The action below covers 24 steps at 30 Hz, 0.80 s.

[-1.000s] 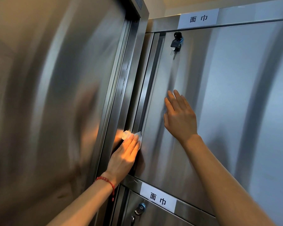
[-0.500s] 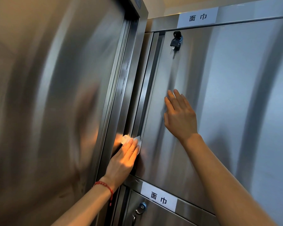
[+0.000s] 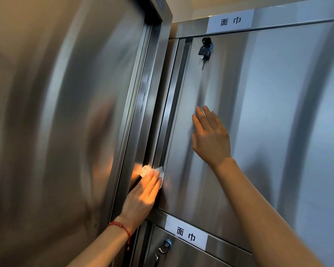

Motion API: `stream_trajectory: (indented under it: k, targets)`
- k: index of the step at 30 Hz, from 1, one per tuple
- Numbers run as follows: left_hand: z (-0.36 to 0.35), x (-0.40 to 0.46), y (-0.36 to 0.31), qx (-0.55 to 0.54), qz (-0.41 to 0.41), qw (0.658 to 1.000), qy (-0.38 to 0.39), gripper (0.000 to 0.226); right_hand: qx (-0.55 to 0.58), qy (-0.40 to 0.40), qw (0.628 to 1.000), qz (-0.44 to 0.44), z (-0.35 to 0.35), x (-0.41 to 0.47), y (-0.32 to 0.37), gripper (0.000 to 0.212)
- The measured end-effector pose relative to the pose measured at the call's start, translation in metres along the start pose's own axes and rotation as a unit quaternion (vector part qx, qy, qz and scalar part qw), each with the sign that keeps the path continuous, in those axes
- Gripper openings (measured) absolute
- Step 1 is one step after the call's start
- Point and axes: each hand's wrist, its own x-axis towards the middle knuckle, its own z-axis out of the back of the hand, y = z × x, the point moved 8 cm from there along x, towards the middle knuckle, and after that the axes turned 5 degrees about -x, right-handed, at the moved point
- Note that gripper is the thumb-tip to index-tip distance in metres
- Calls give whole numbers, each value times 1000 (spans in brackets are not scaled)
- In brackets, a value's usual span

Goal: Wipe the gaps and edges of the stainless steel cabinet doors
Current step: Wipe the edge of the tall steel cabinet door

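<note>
Two hands, one wipe (white), two labels

White wipe against door edge

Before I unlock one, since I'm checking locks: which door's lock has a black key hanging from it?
The upper door's lock, beside the top label; the lower lock has a blue ring.
</note>
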Motion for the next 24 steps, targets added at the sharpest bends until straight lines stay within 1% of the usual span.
stream_trajectory:
  k: [7,12,16,19,24]
  targets:
    - [0,7,2,0,6,1000,5,44,-2,6,1000,-2,-2,0,-1,44]
    - [-1,-9,-2,-24,17,999,13,41,3,-3,1000,-3,-2,0,-2,42]
    - [1,-12,-2,-35,9,999,10,29,-1,-5,1000,0,-2,0,0,43]
    - [1,-11,-1,-40,5,999,13,30,-4,-4,1000,0,-2,0,-1,44]
    - [-1,-21,-5,-46,21,998,22,33,-6,-6,1000,3,-1,-1,0,43]
